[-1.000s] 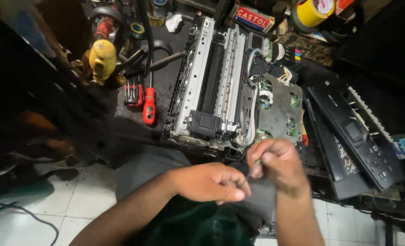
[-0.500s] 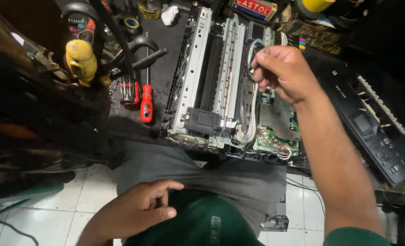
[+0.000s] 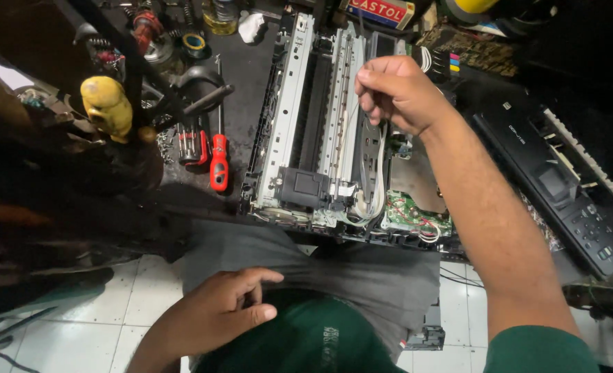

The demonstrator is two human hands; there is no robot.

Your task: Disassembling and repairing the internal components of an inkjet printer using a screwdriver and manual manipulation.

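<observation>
Cluttered bench: right hand [image 3: 397, 93] fingers pinch white cable [image 3: 377, 181] above printer chassis [image 3: 313, 131].

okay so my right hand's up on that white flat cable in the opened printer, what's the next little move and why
Probably ease the right hand along the white ribbon cable toward its looped lower end by the green circuit board, pulling gently. The fingers pinch the cable near the top of the printer chassis, and it curves down slack to the board. The left hand rests idle on the lap and could steady the frame.

right hand [image 3: 397, 93] raised, fingers pinched; left hand [image 3: 217, 318] low, loosely curled.
</observation>
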